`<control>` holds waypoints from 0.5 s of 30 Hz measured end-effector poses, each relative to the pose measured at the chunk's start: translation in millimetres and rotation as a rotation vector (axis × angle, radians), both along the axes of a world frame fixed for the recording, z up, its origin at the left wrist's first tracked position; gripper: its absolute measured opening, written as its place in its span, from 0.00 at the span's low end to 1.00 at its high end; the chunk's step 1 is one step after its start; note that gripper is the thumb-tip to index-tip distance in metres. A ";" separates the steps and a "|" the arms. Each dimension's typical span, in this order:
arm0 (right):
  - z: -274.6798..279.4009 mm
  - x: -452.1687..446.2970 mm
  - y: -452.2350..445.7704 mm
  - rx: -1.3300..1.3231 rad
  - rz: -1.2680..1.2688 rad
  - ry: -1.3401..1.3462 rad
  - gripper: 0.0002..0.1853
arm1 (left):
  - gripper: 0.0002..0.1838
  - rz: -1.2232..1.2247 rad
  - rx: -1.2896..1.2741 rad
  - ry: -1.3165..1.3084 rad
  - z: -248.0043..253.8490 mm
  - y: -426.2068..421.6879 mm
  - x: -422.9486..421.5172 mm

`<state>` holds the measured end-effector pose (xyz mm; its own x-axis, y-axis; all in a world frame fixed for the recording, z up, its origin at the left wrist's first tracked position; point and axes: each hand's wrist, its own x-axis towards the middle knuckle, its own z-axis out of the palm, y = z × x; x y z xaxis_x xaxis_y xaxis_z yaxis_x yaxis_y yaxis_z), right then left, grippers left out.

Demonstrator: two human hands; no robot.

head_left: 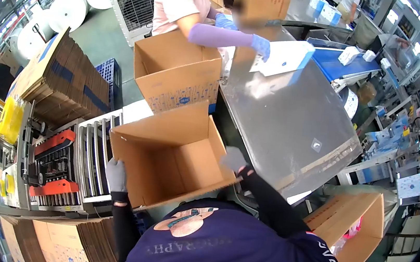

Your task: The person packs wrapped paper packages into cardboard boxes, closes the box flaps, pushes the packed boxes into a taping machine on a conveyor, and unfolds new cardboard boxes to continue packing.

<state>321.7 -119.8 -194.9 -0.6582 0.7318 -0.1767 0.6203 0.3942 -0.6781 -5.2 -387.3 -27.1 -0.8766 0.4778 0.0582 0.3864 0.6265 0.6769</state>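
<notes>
An open, empty cardboard box stands right in front of my body with its flaps up. My left hand, in a grey glove, grips its left side near the front corner. On the opposite side my right hand, also grey-gloved, holds the right wall near the metal table's edge. Most of the fingers on both hands are hidden against the cardboard. Just beyond stands a second open cardboard box, printed in blue along its side.
A metal table lies to the right, a roller conveyor with a tape machine to the left. Flattened cartons are stacked behind it. Across from me, a co-worker's gloved hand touches white packs. Another box sits lower right.
</notes>
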 end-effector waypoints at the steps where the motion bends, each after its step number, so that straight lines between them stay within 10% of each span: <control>1: 17.6 -0.8 18.6 0.026 0.033 0.022 0.25 | 0.16 0.005 -0.004 -0.012 -4.3 10.8 0.5; 7: 77.2 38.4 115.0 0.083 0.249 -0.110 0.21 | 0.17 -0.158 -0.114 0.063 19.5 103.7 50.5; 11: 78.6 121.1 94.4 0.205 -0.136 0.287 0.24 | 0.15 -0.187 -0.206 0.131 7.3 115.9 35.7; 15: 15.5 186.4 29.5 0.573 -0.280 -0.289 0.41 | 0.13 -0.190 -0.119 0.127 -3.1 94.9 13.2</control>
